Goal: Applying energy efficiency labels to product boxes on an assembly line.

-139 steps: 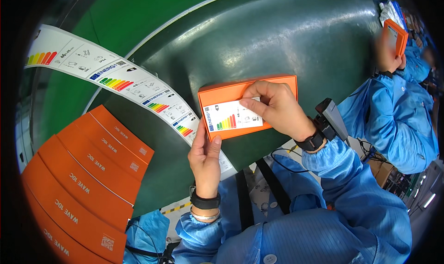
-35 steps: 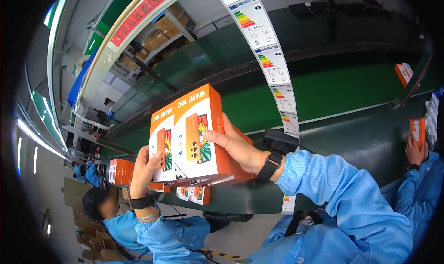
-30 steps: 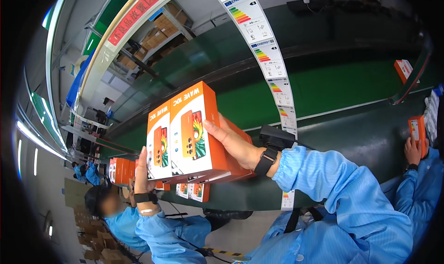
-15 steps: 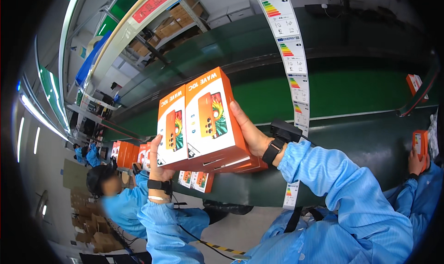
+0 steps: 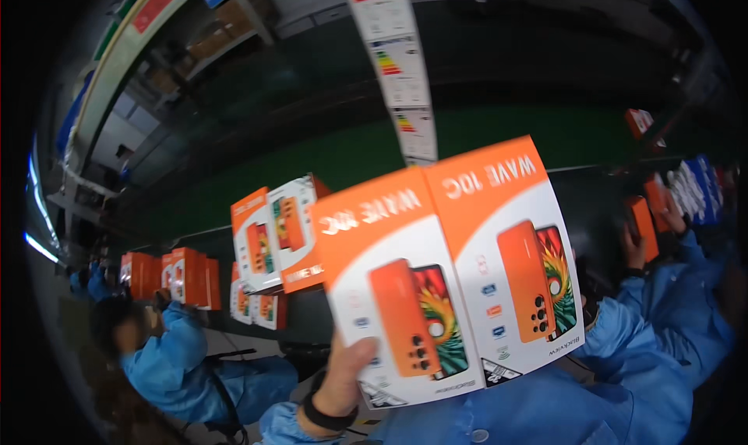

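Two orange-and-white phone boxes [image 5: 456, 289] are held side by side close in front of me, their printed faces toward me and the lettering upside down. My left hand [image 5: 351, 371] grips the lower left edge of the left box, thumb on its front and the other fingers out of sight behind. My right hand is hidden behind the right box; only a dark wrist device [image 5: 590, 301] and the blue sleeve show beside that box. Left of the held pair, more phone boxes [image 5: 269, 238] stand together on the dark bench, partly covered by it.
A hanging strip of energy labels [image 5: 401, 79] runs down behind the boxes. A green conveyor belt [image 5: 499, 133] crosses beyond the bench. At left, a co-worker [image 5: 167, 344] sits near rows of boxes [image 5: 183, 277]. Another person's hand [image 5: 635, 246] holds an orange box at right.
The held boxes look larger, nearer me and farther right. My right hand has gone from sight behind them. A separate group of boxes now shows on the bench at left, and the view has shifted.
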Demonstrator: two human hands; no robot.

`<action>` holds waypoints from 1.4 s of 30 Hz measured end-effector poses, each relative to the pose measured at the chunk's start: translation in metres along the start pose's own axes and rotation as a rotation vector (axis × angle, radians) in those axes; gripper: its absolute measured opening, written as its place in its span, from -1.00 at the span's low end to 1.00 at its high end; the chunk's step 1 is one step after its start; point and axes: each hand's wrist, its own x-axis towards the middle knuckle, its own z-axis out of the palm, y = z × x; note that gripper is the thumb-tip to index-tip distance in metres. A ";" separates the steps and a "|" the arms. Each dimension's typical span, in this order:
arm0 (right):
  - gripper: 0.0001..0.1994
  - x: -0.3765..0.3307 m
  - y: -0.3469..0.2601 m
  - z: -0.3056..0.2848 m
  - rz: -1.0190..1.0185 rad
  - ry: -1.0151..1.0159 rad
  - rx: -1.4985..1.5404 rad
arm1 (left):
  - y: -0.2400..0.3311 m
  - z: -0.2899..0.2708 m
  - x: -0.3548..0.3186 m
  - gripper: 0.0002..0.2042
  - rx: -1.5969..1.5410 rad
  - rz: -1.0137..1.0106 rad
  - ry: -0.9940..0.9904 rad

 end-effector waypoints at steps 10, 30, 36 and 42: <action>-0.35 -0.086 -0.036 -0.158 -0.205 0.518 -0.266 | -0.211 0.057 0.190 -0.56 -0.300 -0.317 -0.331; -0.02 0.001 -0.047 -0.095 -0.150 0.661 -2.186 | -0.292 0.058 0.223 -0.56 -0.230 -0.158 -0.019; -0.04 0.021 -0.030 -0.072 -0.104 0.633 -2.332 | -0.284 0.064 0.210 -0.53 -0.308 -0.237 -0.028; -0.10 0.009 -0.076 -0.096 -0.279 0.522 -1.983 | -0.225 0.084 0.201 -0.38 -0.446 -0.195 -0.071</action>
